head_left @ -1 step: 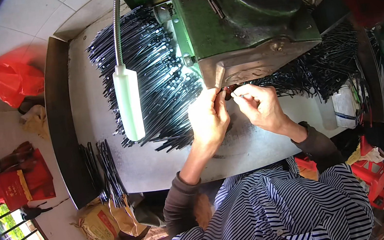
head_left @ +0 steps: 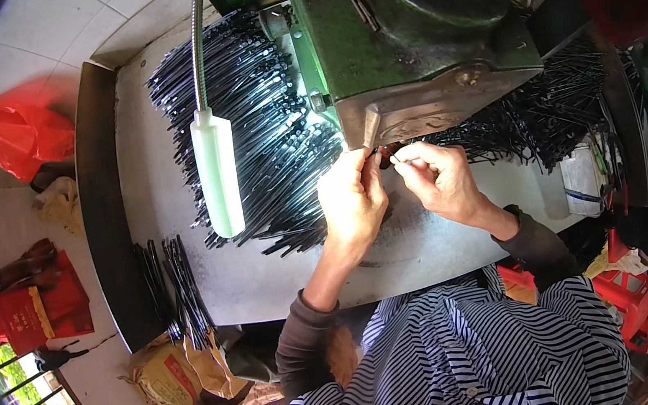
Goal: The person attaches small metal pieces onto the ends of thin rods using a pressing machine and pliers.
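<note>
Both my hands work close together just under the front lower edge of a green machine (head_left: 418,48). My left hand (head_left: 351,199) is closed, thumb and fingertips pinched together beside a metal lever-like piece (head_left: 370,126) on the machine. My right hand (head_left: 445,183) also pinches, its fingertips turned toward the left ones. A small dark end shows at the right fingertips, too little to name. Something small and reddish lies between the hands, partly hidden by the machine. Left of my left hand spreads a big pile of thin black rods (head_left: 248,130) with shiny ends.
A lamp (head_left: 218,176) on a flexible neck hangs over the rod pile. More black rods (head_left: 511,122) lie right of the machine, and a small bundle (head_left: 186,284) rests at the left table edge. A raised rim (head_left: 108,208) bounds the metal table (head_left: 285,278). Another person works far right.
</note>
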The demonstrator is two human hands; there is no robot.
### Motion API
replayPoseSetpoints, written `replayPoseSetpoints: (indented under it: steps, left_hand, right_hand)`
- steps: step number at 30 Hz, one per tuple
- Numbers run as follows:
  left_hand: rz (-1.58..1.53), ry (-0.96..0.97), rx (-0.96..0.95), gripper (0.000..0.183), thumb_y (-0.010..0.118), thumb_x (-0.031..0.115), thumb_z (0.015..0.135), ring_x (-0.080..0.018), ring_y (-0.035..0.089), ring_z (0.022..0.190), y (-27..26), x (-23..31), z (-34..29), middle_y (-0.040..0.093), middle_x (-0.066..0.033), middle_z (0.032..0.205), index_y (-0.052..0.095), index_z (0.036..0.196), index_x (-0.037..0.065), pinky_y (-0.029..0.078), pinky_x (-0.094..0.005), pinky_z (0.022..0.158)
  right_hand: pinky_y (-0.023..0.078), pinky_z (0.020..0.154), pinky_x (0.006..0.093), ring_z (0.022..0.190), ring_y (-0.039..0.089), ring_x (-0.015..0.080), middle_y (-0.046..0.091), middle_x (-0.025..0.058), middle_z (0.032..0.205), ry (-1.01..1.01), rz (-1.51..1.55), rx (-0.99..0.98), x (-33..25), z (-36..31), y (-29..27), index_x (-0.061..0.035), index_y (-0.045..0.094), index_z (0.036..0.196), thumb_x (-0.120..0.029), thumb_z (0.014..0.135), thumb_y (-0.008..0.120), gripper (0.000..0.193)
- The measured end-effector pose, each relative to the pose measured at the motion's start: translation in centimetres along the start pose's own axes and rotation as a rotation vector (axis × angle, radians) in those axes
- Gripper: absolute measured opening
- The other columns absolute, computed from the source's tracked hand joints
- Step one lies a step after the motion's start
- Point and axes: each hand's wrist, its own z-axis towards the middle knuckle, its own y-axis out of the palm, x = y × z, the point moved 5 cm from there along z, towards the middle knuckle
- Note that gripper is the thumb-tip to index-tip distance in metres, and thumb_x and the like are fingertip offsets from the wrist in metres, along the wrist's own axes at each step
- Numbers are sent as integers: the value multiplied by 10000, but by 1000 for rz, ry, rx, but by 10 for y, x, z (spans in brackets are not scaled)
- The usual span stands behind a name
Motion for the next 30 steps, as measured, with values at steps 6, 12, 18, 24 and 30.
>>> replayPoseSetpoints:
  steps: [6, 12, 18, 24, 30]
  left_hand:
    - [115, 141, 47, 48, 603, -13, 810, -291, 590, 592, 1, 5, 0, 594, -135, 699, 613, 833, 28, 463, -347, 546]
    - [277, 104, -93, 32, 591, -12, 818, -282, 610, 587, 5, 18, 15, 622, -118, 690, 608, 817, 15, 472, -332, 546]
    - [259, 170, -2, 57, 583, -20, 805, -288, 595, 557, 3, 22, 16, 605, -119, 655, 590, 762, 17, 458, -337, 530]
    - [275, 139, -38, 71, 588, -34, 789, -292, 587, 547, 4, 11, 17, 591, -127, 644, 583, 743, 19, 448, -339, 522]
    - [395, 171, -65, 29, 597, 15, 778, -279, 592, 560, 2, 13, 15, 593, -123, 651, 583, 755, 26, 451, -343, 514]
  right_hand:
    - [351, 456, 180, 546, 446, -15, 574, -35, 653, 80, 146, 15, 17, 0, 4, 26, 629, 912, 25, 855, 601, 63]
    - [310, 444, 175, 528, 407, -20, 533, -59, 630, 85, 210, 32, 16, 8, -1, 33, 628, 903, 37, 866, 587, 55]
    - [314, 443, 174, 527, 422, -16, 545, -49, 630, 96, 252, 33, 11, 10, -1, 41, 629, 903, 35, 870, 585, 55]
    - [320, 440, 174, 520, 430, -15, 561, -38, 625, 164, 199, 20, 13, 13, 1, 44, 630, 906, 16, 874, 589, 59]
    - [344, 433, 173, 517, 449, -3, 586, -18, 645, 181, 215, -15, 13, 15, 2, 58, 641, 950, -10, 890, 580, 110]
